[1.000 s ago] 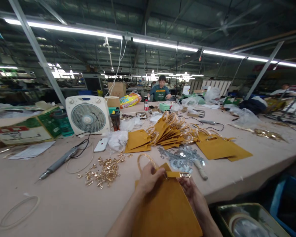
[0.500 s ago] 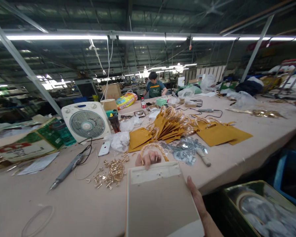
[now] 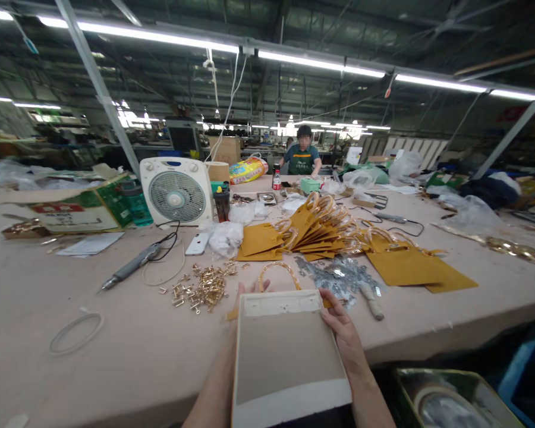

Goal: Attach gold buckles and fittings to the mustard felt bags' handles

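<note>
- Long pink tabletop (image 3: 93,356) in a workshop hall is spreading ahead of us, one white fan (image 3: 177,191) standing at its far left.
- We are holding one pale backing board (image 3: 289,356) upright near the table edge, a mustard bag panel (image 3: 327,304) with a clear loop handle (image 3: 279,270) showing behind its top.
- Our left hand (image 3: 248,289) is mostly hidden behind the top edge, so its grip cannot be told; our right hand (image 3: 344,330) is pressing its fingers (image 3: 330,299) closed on the right edge.
- We judge we are aligning; the next move calls for squaring the edges.
- One heap of brass fittings (image 3: 203,288), one screwdriver (image 3: 131,270).
</note>
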`<action>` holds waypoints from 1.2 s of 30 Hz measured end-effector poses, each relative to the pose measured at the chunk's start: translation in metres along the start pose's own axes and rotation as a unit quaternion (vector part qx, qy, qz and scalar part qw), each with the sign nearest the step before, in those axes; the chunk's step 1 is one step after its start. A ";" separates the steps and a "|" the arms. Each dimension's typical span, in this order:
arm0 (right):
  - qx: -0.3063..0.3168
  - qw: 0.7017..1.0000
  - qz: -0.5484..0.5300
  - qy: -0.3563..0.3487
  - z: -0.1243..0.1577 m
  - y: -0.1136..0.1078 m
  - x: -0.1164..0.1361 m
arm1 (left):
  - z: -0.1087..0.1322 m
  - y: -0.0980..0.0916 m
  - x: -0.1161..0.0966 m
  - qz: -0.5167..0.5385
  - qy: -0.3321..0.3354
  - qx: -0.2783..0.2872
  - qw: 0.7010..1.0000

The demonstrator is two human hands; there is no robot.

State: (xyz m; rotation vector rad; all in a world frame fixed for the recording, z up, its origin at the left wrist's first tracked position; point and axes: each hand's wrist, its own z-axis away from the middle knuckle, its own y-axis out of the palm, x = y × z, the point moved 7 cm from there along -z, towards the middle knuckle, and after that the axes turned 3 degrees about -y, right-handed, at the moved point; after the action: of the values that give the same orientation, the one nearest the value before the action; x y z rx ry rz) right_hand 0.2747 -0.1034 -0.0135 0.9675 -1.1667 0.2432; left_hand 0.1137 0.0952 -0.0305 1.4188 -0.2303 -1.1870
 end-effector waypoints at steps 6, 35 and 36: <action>-0.007 0.983 0.178 -0.038 -0.017 -0.012 -0.012 | 0.043 -0.018 -0.042 0.010 0.104 -0.062 0.993; -0.231 0.845 0.400 -0.268 -0.027 -0.083 0.064 | 0.026 0.038 0.019 -0.857 0.315 -0.017 0.406; -0.225 0.841 0.419 -0.257 -0.032 -0.092 0.069 | 0.026 0.039 0.019 -0.858 0.314 -0.019 0.405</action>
State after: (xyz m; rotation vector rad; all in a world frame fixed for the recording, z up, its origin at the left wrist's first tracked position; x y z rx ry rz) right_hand 0.3817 -0.1555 -0.0042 0.0321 -2.0051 0.3909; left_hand 0.1225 0.0547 -0.0018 1.6844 2.3798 -1.8481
